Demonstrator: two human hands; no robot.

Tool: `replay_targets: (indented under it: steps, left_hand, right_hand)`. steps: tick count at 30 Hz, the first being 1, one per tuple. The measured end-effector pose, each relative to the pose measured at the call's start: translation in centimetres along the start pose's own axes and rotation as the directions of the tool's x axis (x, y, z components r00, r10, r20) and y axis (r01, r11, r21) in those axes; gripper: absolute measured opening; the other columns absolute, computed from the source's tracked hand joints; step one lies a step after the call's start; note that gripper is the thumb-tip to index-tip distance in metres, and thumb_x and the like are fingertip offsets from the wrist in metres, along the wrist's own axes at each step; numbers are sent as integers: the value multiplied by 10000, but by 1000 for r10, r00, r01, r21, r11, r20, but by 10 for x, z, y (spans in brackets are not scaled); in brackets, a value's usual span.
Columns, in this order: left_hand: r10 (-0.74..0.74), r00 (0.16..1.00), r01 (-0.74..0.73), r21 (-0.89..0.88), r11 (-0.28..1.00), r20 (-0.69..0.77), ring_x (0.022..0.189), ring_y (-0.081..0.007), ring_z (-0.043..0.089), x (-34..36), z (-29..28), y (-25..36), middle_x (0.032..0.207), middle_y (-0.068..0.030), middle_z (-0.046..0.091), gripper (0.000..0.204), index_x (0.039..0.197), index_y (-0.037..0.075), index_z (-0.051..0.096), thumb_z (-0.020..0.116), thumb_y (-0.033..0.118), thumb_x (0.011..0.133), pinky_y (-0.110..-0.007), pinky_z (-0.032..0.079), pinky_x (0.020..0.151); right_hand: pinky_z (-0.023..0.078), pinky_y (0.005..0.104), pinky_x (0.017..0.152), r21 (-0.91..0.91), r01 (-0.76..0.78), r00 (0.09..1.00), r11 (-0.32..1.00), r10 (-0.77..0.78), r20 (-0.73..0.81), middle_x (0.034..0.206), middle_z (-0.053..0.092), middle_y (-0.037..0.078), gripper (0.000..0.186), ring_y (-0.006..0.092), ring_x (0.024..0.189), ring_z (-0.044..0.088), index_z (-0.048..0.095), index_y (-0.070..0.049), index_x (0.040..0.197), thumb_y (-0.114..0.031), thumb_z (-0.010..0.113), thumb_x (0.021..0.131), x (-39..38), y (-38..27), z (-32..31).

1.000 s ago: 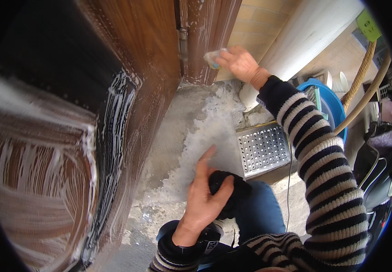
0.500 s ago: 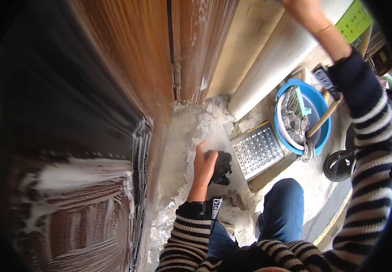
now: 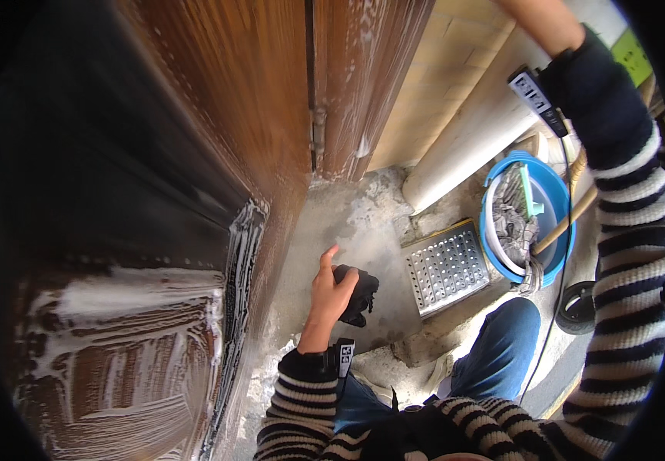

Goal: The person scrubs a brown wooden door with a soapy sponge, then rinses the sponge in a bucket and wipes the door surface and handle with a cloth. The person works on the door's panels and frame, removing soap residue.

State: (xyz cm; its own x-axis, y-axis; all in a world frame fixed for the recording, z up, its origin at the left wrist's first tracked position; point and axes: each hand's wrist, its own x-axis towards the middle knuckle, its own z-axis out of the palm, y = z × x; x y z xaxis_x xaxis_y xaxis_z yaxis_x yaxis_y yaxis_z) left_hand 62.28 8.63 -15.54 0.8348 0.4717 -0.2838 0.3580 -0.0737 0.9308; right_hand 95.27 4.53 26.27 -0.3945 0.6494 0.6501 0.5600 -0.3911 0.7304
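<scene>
My left hand [image 3: 331,290] is low in front of the brown doorway, its fingers closed on a crumpled black cloth [image 3: 360,296]; the index finger sticks out forward. My right arm [image 3: 551,27] stretches up past the top edge of the view, so the hand itself is out of the picture. Close on the left stands a brown door [image 3: 148,376], its lower panel streaked with white soapy foam [image 3: 125,292]. Foam also streaks the brown door frame [image 3: 348,92] ahead.
A metal grate [image 3: 446,265] with round holes lies on the concrete step. Beside it a blue bucket [image 3: 567,234] holds a grey mop [image 3: 513,211] and a green brush [image 3: 530,192]. A pale pipe [image 3: 463,134] runs down the yellow wall [image 3: 444,77]. A black ring-shaped thing [image 3: 576,307] lies at right.
My right hand has gone out of view past the top edge. My left hand, still holding the black cloth, has shifted slightly left and nearer. The whole view has turned a little.
</scene>
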Motion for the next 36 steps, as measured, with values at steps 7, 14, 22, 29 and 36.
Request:
replay_targets:
  steps: [7,14,22,29,36]
  left_hand:
    - [-20,997,24,54,998,-73,737,-198,649,-73,-35,59,818,-102,652,673,1523,95,434,711,119,909,-321,529,725]
    - [-72,979,97,123,988,-191,765,-195,703,-137,-47,81,862,-112,706,751,1545,67,411,713,33,858,-307,551,744]
    - [-271,902,290,7,957,-337,855,-138,601,-201,-45,95,973,-56,654,715,1538,14,410,663,32,869,-277,482,835]
    - [-340,824,301,-158,941,-453,904,-152,578,-257,-36,83,1034,-68,632,701,1580,0,306,660,71,978,-302,499,862]
    - [-345,821,302,-168,938,-454,921,-155,582,-275,-43,98,1055,-80,627,664,1555,-17,326,650,76,983,-309,504,846]
  right_hand:
    - [472,282,689,194,68,949,979,-124,290,954,571,-24,504,152,850,601,655,-172,1340,-175,667,837,-158,-181,29]
    - [447,329,738,404,20,895,915,-196,400,895,551,-7,434,195,832,587,694,-102,1248,-176,654,821,-257,-284,57]
    - [425,350,730,467,57,824,882,-306,477,816,556,40,136,224,779,605,727,-39,826,-143,653,778,-298,-384,89]
    - [420,354,735,440,105,726,892,-371,579,774,572,30,130,212,780,631,735,-41,797,-145,659,782,-324,-439,100]
    - [435,360,783,490,165,787,856,-414,458,813,594,20,149,210,833,628,708,-78,904,-161,660,790,-314,-373,80]
